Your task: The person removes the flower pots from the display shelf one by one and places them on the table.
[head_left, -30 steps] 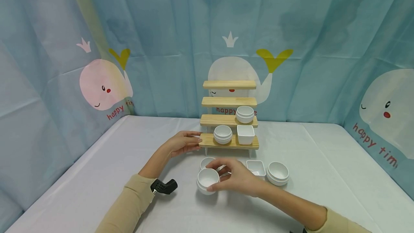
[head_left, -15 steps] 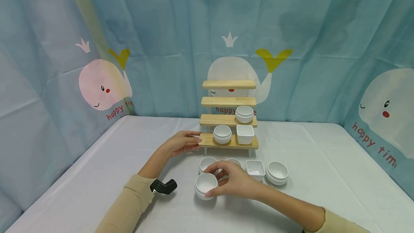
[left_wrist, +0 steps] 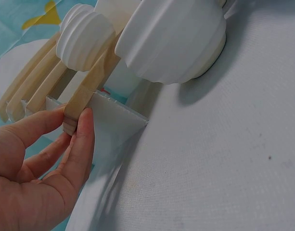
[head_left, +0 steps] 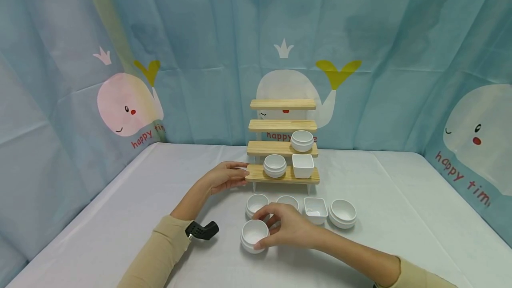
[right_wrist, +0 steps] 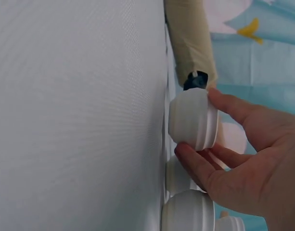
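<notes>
Bowl (head_left: 254,234): upright between thumb and fingertips, left of the palm; contact with table (head_left: 216,263) unclear.
Right hand (head_left: 289,228): clamped on bowl, thumb on near side, fingers on far side.
Left hand (head_left: 226,177): pinches left end of lowest shelf (head_left: 289,180).

Blue curtain (head_left: 208,26) on three sides, cartoon whales (head_left: 124,99) (one pinkish), red lettering (head_left: 464,177), white-covered table (head_left: 400,199)

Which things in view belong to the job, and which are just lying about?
Likely the job:
white round bowl, held by the right hand
tiered stand, pinched by the left hand
three bowls on the stand
four unheld bowls in front of it

Likely just surroundings:
whale-print curtain
white tablecloth
black device at the left wrist
</notes>
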### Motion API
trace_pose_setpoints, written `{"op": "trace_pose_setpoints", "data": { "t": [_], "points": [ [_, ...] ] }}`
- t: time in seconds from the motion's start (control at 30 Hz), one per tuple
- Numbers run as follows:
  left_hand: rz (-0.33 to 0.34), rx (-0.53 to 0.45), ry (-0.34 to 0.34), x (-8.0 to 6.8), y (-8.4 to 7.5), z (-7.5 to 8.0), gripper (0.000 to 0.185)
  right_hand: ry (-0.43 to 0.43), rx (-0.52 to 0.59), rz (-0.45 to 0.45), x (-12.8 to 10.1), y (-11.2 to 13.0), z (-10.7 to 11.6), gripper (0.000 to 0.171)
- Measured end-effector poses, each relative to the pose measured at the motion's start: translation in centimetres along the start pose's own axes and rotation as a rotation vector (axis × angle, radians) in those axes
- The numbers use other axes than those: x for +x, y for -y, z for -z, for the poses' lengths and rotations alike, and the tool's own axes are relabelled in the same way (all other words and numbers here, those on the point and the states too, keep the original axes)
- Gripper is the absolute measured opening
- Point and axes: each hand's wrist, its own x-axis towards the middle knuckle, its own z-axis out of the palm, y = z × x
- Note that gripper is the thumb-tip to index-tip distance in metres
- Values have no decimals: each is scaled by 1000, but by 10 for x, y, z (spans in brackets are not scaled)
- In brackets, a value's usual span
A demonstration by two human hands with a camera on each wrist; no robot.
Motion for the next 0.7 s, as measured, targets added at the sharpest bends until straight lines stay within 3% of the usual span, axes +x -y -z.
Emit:
{"op": "trace_pose_setpoints", "data": {
  "t": [0.7],
  "points": [
    [-1,23,-3,1,0,0,55,-11,-59,33,-2,-2,-3,46]
  ]
}}
